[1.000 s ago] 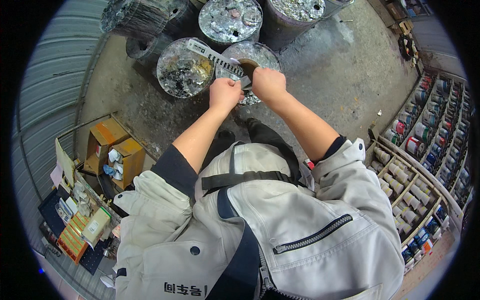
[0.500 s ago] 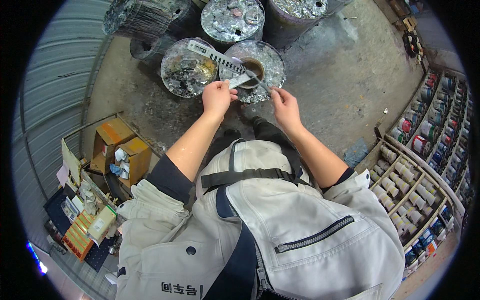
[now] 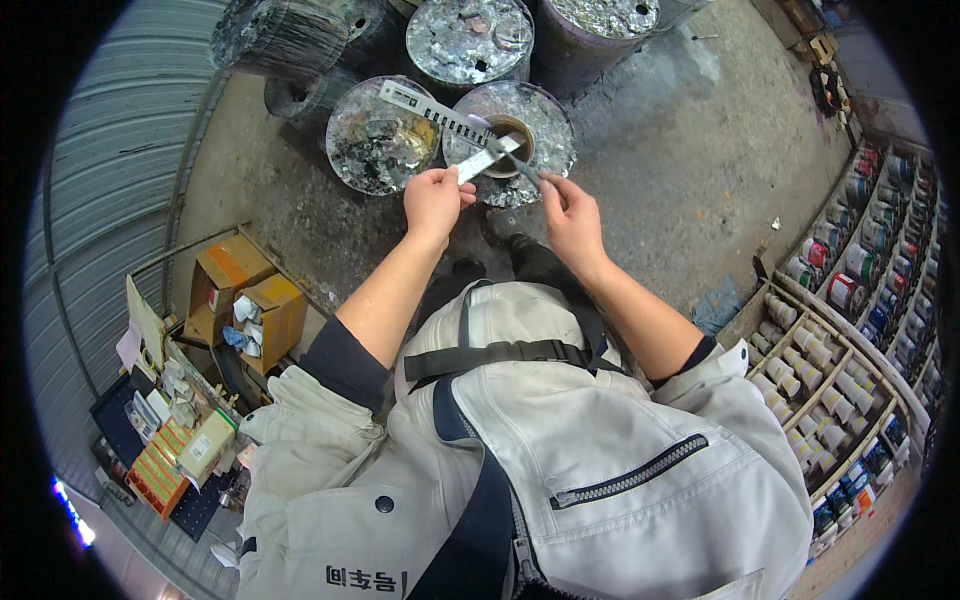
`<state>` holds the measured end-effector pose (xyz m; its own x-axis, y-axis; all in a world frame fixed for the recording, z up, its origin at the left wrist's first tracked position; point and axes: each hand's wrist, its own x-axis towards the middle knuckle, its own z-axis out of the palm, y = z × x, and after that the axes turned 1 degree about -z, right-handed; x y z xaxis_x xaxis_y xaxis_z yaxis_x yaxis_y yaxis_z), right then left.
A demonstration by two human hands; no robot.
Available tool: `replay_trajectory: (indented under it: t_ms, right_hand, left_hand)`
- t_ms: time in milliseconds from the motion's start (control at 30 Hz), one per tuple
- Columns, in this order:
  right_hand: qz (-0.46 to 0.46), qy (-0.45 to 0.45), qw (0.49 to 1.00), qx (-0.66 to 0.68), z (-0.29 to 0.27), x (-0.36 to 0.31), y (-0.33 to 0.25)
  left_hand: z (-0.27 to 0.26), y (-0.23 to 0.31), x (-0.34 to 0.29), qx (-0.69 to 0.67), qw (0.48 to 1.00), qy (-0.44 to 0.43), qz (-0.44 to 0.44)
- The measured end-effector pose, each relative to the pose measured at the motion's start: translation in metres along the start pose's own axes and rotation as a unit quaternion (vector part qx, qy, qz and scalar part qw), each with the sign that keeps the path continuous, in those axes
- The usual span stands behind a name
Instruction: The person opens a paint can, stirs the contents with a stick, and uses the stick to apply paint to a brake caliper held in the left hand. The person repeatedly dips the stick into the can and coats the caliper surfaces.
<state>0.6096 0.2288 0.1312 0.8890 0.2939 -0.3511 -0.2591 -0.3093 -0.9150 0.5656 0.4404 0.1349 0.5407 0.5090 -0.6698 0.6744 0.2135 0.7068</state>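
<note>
My left hand [image 3: 434, 205] is closed round the near end of a flat pale strip [image 3: 478, 166], which slants up to the right over an open round can [image 3: 526, 150]. Between the fingers of my right hand [image 3: 573, 216] is a thin dark grey tool [image 3: 526, 172], its far end against the strip above the can; its exact kind I cannot make out. Inside the can it looks brownish. The can stands on a paint-crusted drum lid [image 3: 556, 122]. A long slotted light strip [image 3: 432, 108] reaches from the neighbouring drum lid [image 3: 365, 150] to the can's left side.
More stained drums [image 3: 470, 40] stand behind. To my left are open cardboard boxes [image 3: 262, 325] and a cluttered bench with an orange rack [image 3: 160, 468]. On the right, a wooden tray [image 3: 803, 400] holds rows of pale cups, beside shelves of paint cans [image 3: 845, 292].
The far end of the pale strip has shifted up and right over the can. The dark tool's tip has moved slightly along with it. Both hands keep their grip.
</note>
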Motion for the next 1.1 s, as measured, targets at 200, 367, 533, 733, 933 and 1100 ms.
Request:
replay_trajectory:
  t_ms: [200, 367, 533, 733, 933, 1100]
  right_hand:
    - [-0.01, 0.003, 1.0, -0.012, 0.016, -0.003, 0.006]
    - [0.001, 0.045, 0.994, -0.097, -0.003, 0.02, -0.002]
    - [-0.012, -0.033, 0.999, -0.011, 0.01, -0.014, -0.008]
    - [-0.04, 0.031, 0.987, -0.153, -0.009, 0.028, 0.001]
    - [-0.117, -0.026, 0.91, -0.397, -0.006, 0.051, -0.029]
    - [-0.116, -0.117, 0.833, -0.529, 0.017, 0.081, -0.046]
  left_hand:
    - [-0.006, -0.006, 0.002, -0.04, 0.999, 0.003, -0.009]
    - [-0.02, -0.014, -0.005, -0.049, 0.998, 0.012, -0.025]
    - [-0.027, -0.024, -0.001, -0.128, 0.99, 0.011, -0.056]
    - [-0.034, -0.027, -0.005, -0.086, 0.995, 0.005, -0.055]
    - [-0.033, -0.004, -0.012, 0.289, 0.92, 0.018, 0.262]
    - [-0.01, 0.007, -0.01, 0.32, 0.884, -0.02, 0.34]
